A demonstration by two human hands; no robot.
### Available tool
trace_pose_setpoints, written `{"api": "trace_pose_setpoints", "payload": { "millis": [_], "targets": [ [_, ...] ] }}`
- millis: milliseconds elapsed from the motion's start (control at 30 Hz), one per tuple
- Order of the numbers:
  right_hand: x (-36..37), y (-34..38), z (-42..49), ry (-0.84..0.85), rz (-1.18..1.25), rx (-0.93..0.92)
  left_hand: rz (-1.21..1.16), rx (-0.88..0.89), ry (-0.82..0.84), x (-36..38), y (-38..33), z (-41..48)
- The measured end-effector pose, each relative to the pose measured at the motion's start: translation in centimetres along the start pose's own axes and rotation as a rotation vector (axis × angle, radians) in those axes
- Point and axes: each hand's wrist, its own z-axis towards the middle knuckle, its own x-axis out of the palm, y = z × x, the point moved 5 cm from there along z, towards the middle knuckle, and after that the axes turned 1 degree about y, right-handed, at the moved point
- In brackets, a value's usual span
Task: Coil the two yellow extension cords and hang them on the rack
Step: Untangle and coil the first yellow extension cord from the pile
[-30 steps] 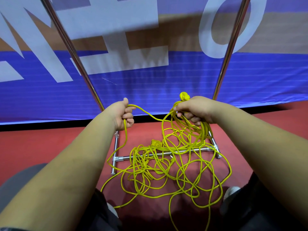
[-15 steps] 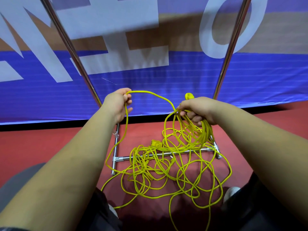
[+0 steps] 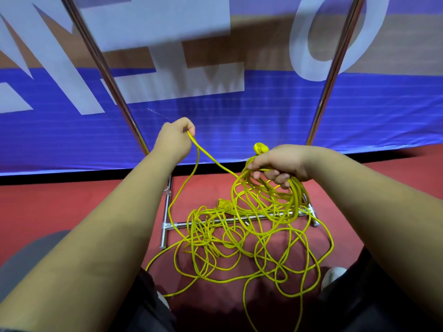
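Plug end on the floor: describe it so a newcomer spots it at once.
Start at the chrome rack's base bar across the red floor. Just behind its middle, at the far edge of the loose yellow cord tangle, sits a blocky yellow connector. Unlike the plug sticking up above the right hand, this one lies unheld.

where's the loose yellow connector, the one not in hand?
Head view, centre: the connector sits just beyond the rack's base bar, below and left of the right hand gripping the coiled cord.

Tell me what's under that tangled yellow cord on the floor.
Red floor and the rack's chrome base bar, which passes beneath the far loops of the cord pile. Those loops hide parts of it.
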Motion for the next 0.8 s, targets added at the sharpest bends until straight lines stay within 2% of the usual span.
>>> {"api": "trace_pose_setpoints", "payload": {
  "millis": [100,167,267,433,600,733,800],
  "targets": [
    [0.2,0.2,-0.1,-0.005,-0.013,-0.016,-0.337,-0.240,0.090,0.9,1.0,-0.2],
    [0.3,0.3,-0.2,-0.004,-0.032,-0.017,-0.483,-0.323,0.119,1.4,1.1,-0.5],
    [0.6,0.4,-0.3,0.013,-0.073,-0.024,-0.413,-0.201,0.117,1.6,1.3,-0.7],
    [0.9,0.0,-0.2,0.003,-0.223,-0.004,-0.112,0.085,0.274,2.1,-0.1,-1.1],
    [0.6,-0.3,1.0,-0.116,-0.230,0.012,-0.107,0.054,0.344,2.5,-2.1,-2.3],
    [0.1,0.2,0.9,-0.223,-0.185,-0.017,-0.118,0.096,0.422,2.7,-3.6,-3.2],
    [0.1,0.2,0.7,-0.217,-0.167,-0.007,-0.100,0.127,0.477,3.1,-4.0,-3.5]
  ]
}}
